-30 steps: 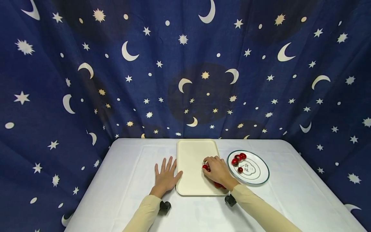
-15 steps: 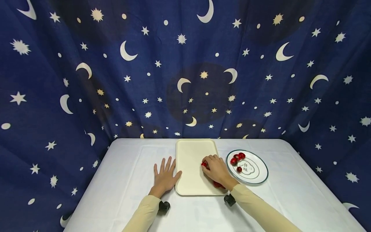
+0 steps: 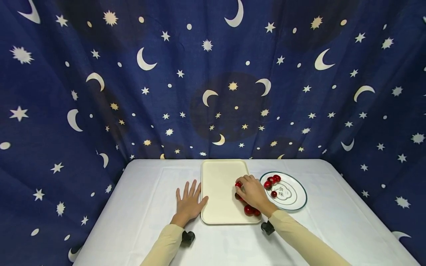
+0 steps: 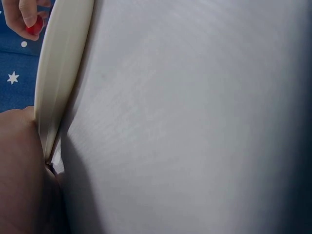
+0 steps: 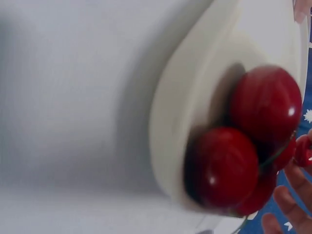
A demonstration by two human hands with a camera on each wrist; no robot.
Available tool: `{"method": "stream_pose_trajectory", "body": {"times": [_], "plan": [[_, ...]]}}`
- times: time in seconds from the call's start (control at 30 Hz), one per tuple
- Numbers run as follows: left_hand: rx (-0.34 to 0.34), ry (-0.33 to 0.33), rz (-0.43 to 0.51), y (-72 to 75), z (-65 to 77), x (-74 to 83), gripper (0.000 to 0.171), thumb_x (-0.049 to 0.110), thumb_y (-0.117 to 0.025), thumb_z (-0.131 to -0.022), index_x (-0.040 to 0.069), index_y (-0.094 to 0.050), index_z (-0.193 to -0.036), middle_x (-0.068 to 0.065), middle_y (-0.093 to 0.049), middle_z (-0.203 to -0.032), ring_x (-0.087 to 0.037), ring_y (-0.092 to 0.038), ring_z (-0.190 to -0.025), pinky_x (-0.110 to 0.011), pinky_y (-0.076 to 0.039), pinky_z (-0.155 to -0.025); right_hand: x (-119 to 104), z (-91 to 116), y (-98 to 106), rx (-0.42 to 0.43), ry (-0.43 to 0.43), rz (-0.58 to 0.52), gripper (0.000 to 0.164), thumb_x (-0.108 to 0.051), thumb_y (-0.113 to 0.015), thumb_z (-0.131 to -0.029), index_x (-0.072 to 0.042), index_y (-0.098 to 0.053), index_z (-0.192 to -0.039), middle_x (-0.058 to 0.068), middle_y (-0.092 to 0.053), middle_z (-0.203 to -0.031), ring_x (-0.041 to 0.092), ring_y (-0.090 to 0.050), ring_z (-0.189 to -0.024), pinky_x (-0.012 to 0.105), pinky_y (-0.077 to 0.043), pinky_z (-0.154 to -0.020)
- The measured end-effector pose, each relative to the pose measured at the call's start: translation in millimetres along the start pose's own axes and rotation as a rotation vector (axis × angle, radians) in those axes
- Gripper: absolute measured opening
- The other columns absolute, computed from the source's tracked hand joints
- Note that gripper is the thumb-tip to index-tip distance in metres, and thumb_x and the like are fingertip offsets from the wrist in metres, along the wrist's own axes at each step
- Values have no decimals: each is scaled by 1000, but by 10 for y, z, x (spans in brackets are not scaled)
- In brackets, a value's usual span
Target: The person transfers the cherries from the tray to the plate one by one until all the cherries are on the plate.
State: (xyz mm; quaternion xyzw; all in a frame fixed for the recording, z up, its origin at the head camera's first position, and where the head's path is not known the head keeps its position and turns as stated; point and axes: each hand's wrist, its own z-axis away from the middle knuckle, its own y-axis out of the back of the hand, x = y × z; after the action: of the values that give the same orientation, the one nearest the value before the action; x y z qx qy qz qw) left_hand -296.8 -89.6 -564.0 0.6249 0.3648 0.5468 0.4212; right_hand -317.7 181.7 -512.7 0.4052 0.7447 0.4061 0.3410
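My right hand [image 3: 253,193] pinches a red cherry [image 3: 238,184] over the right side of a cream rectangular tray [image 3: 219,199]. The held cherry [image 4: 35,25] also shows between the fingertips in the left wrist view. Several more cherries [image 3: 249,210] lie in the tray's near right corner, under and beside that hand. Close up in the right wrist view, glossy dark red cherries [image 5: 265,103], one with a green stem, crowd against the tray wall. My left hand [image 3: 189,203] rests on the white cloth with fingers spread, its thumb at the tray's left rim.
To the right of the tray stands a round white plate [image 3: 296,201] with a green rim, holding several cherries [image 3: 268,185] on its left side. A white cloth [image 3: 149,207] covers the table. Behind it hangs a dark blue curtain [image 3: 186,99] with moons and stars.
My right hand has lifted and shifted slightly right and away from me with a cherry at its fingertips, uncovering more cherries in the tray. The left hand stays put.
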Motion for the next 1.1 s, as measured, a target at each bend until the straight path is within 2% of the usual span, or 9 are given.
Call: {"method": "stream_pose_trajectory", "body": {"times": [0.47,0.87,1.0,1.1], "plan": [[-3,1,13,28,12,5,74,65,-34,-104,23,-26,-165,-1,-14,-176,-32,-4,-165,-66,4,-128,213,42,117,55,-16,22,19,-22,-75,-90,-9,-72,-103,9,-71,-97,31,-63,-91,46,-51,-74],[-17,2,-2,23,4,-4,76,66,-34,-103,24,-24,-165,0,-13,-176,-32,-3,-165,-66,4,-129,375,110,226,49,-110,27,21,-18,-75,-89,-6,-72,-105,14,-72,-104,37,-64,-103,51,-51,-80],[-30,6,3,25,-1,-3,77,66,-35,-102,23,-23,-165,0,-12,-176,-32,-2,-165,-66,5,-129,425,144,244,47,-143,55,20,-18,-76,-88,-6,-72,-104,14,-72,-104,37,-64,-101,50,-50,-79],[-32,7,2,17,-7,-7,76,65,-35,-103,23,-23,-165,0,-11,-176,-32,-1,-165,-66,6,-129,473,176,244,75,-150,69,19,-17,-77,-87,-6,-73,-101,14,-72,-102,37,-63,-98,51,-50,-79]]}}
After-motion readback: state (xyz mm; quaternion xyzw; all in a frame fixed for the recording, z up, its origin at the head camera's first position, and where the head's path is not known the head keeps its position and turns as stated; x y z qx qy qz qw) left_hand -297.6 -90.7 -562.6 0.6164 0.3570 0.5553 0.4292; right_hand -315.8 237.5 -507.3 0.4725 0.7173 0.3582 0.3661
